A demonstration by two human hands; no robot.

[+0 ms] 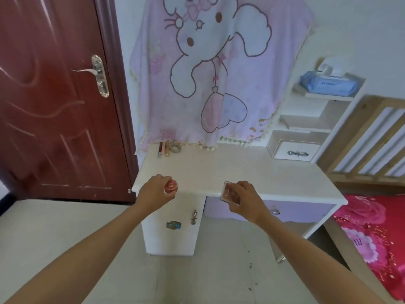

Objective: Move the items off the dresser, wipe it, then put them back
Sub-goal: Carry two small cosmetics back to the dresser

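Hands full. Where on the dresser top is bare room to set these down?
The dresser top is bare across its middle and front, out to the drawer box at back right. Crowded only at back left: pens and a hair ring. The red jar and flat case should fit there.

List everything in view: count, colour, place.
dresser: 1, white, centre
round jar: 1, red, held at front edge
flat case: 1, pinkish-brown, held over front edge
pens: about 3, pinkish, top's back left
hair tie: 1, pale, beside pens
cartoon cloth: 1, pink, hanging behind dresser
tissue pack: 1, blue, top shelf
door: 1, dark red, left
bedspread: 1, red floral, right
left hand: 1, grips round jar
right hand: 1, grips flat case
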